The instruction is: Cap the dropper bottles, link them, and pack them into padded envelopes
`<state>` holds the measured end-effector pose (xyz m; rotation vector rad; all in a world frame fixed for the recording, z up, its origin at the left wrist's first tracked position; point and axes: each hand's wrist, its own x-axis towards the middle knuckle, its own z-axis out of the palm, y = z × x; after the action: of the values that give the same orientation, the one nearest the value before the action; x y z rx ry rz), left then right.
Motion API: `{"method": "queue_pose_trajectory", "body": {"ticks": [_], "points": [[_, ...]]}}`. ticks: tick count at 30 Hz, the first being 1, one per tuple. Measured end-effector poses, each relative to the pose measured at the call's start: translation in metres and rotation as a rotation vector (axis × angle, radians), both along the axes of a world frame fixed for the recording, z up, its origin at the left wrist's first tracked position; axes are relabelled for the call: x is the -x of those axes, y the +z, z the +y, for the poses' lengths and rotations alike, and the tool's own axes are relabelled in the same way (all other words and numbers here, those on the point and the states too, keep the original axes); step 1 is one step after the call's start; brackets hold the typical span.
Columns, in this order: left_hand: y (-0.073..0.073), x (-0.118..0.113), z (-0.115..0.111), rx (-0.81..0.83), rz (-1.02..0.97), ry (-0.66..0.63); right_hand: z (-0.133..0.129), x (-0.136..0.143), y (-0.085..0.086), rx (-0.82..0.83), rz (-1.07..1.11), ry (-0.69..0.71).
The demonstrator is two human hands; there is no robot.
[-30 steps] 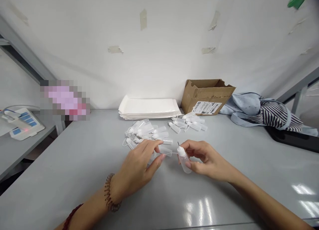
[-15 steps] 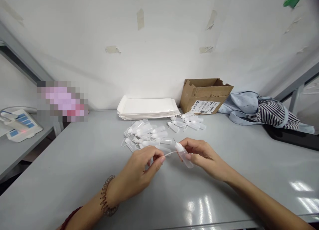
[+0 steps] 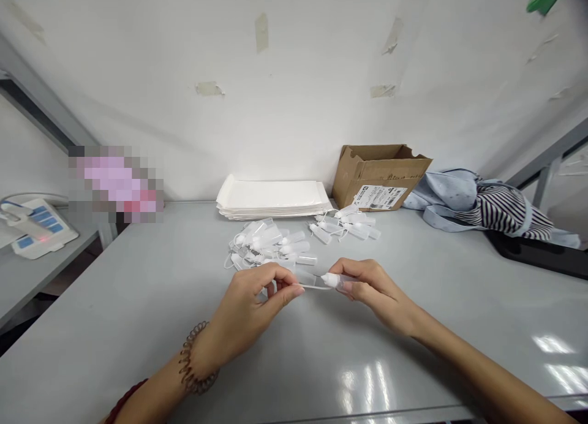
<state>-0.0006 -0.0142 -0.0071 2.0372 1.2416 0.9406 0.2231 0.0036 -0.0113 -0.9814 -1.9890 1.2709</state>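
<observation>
My right hand (image 3: 379, 294) is closed round a small translucent needle-tip squeeze bottle (image 3: 331, 280), which lies nearly level with its white top and thin metal needle pointing left. A thin white cap strap (image 3: 316, 287) runs from the bottle's neck to my left hand (image 3: 261, 298), whose thumb and fingertips pinch its far end. Those fingertips hide whatever cap is there. Just behind my left hand is a heap of similar bottles (image 3: 269, 237), with loops of strap among them. A smaller group of bottles (image 3: 353, 228) lies farther right.
Against the wall lie a stack of white envelopes or sheets (image 3: 275, 196) and an open cardboard box (image 3: 379, 176). Light blue and striped cloth (image 3: 505, 206) rests on a black object (image 3: 542, 252) at the right. A blue-and-white device (image 3: 43, 228) stands on a lower surface at left.
The bottle in my right hand has tipped from slanting upright to nearly level, its needle now toward my left fingertips. My hands are slightly closer together.
</observation>
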Motion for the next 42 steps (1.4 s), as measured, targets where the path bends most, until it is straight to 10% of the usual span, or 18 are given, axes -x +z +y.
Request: {"method": "queue_pose_trajectory", "body": {"ticks": [42], "points": [[-0.012,-0.005,-0.004,-0.192,-0.021,-0.216,-0.006,0.009,-0.001,-0.011,-0.167,0.052]]}}
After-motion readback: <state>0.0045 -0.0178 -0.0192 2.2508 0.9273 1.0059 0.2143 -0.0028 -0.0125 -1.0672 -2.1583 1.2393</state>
